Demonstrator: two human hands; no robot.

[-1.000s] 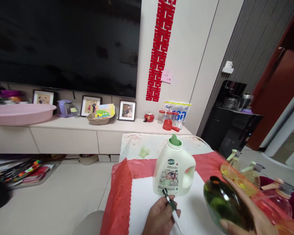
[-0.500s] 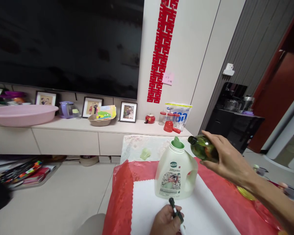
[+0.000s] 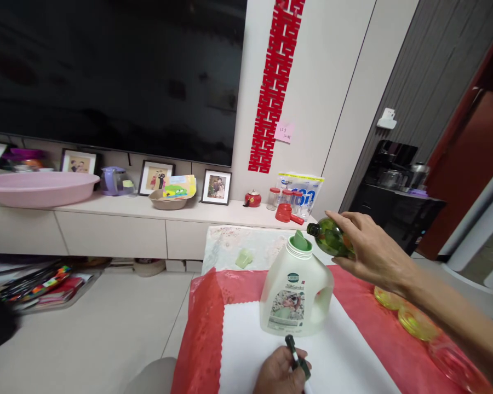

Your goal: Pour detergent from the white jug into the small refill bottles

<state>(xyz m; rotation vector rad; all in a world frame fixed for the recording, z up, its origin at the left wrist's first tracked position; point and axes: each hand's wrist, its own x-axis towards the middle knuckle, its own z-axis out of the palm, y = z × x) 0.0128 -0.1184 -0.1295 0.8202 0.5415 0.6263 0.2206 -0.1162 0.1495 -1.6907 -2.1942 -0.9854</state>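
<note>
My right hand (image 3: 372,246) grips a dark green see-through bottle (image 3: 332,237), tilted nearly level with its uncapped mouth toward the left. The bottle's mouth is just right of and slightly above the open neck of a pale green detergent jug (image 3: 291,282), apart from it. Inside that neck a green pouring spout (image 3: 299,241) sticks up. The jug stands upright on a white sheet (image 3: 242,345). In front of it, my left hand (image 3: 280,372) is closed around a dark pump head (image 3: 297,358) with a white part below. Whether any liquid flows cannot be made out.
A pale green cap (image 3: 244,258) lies behind the jug on the table. Yellow dishes (image 3: 417,323) and a pink clear dish (image 3: 456,358) are at the right on the red cover (image 3: 203,323). Behind, the cabinet (image 3: 115,232) bears jars, a red scoop (image 3: 285,213) and framed photos.
My right hand has moved left with the green bottle, bringing its mouth closer to the jug's neck. My left hand keeps the pump head in nearly the same place.
</note>
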